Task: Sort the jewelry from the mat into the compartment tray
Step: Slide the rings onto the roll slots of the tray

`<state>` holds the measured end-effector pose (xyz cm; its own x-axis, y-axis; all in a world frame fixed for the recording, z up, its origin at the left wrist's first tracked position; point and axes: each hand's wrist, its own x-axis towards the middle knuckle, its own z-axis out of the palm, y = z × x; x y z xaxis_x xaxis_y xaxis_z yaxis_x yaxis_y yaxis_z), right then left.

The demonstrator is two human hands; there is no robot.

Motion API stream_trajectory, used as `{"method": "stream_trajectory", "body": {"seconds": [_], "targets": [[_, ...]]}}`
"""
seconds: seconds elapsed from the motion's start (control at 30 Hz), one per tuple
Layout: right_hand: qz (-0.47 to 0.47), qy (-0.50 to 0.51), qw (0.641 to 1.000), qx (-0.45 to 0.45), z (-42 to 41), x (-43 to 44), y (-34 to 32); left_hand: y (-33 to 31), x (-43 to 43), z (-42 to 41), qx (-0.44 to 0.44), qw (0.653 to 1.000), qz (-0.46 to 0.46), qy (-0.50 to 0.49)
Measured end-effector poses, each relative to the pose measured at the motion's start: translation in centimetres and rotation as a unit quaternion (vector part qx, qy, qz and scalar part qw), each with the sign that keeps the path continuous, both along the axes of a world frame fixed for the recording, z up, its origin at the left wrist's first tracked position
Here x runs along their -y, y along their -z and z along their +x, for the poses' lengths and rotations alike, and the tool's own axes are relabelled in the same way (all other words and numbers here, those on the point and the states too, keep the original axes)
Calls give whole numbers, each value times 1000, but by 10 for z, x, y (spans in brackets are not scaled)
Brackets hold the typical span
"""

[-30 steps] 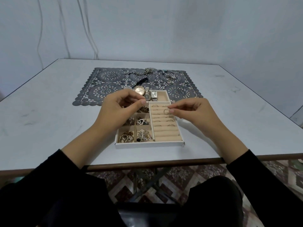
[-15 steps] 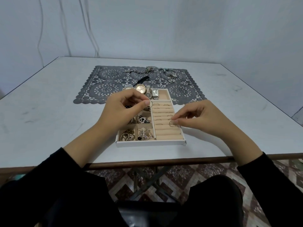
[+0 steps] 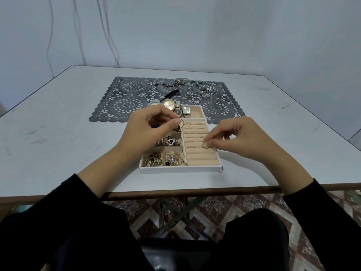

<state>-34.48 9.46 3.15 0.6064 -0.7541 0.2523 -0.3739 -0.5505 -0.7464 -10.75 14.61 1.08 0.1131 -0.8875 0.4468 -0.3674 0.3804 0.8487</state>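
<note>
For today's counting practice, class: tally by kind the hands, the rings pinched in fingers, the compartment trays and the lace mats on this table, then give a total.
Hands: 2 (left hand, right hand)
Rings pinched in fingers: 2 (thin hoop ring in the left, small ring in the right)
Compartment tray: 1
Lace mat: 1
Total: 6

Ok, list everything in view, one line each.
Table: one, white, under everything.
Mat: one, grey lace, beyond the tray.
Compartment tray: one, white with beige lining, near the table's front edge.
Watches: about four, gold and silver, tray's far end.
Slotted rings: several, metallic, tray's right-hand rolls.
Mixed jewelry: heaps, gold and silver, tray's small left compartments.
Loose jewelry: a few pieces, silver and pearl, mat's far edge.
Left hand: pinches a thin hoop over the tray.
Right hand: pinches a ring at the rolls.
</note>
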Motion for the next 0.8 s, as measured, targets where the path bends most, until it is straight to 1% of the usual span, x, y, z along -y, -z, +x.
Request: {"method": "stream_trajectory", "body": {"seconds": [0.33,0.53,0.8], "targets": [[7,-21,1000,1,-4,-1,-3,0,-1,-1,3,1000,-2,-3],[-1,-39,998,-39,-2,-2,-1,0,-1,-1,3,1000,-3,-3],[26,-57,994,-93,-5,0,-10,1,0,-1,7,1000,-6,-3]]}}
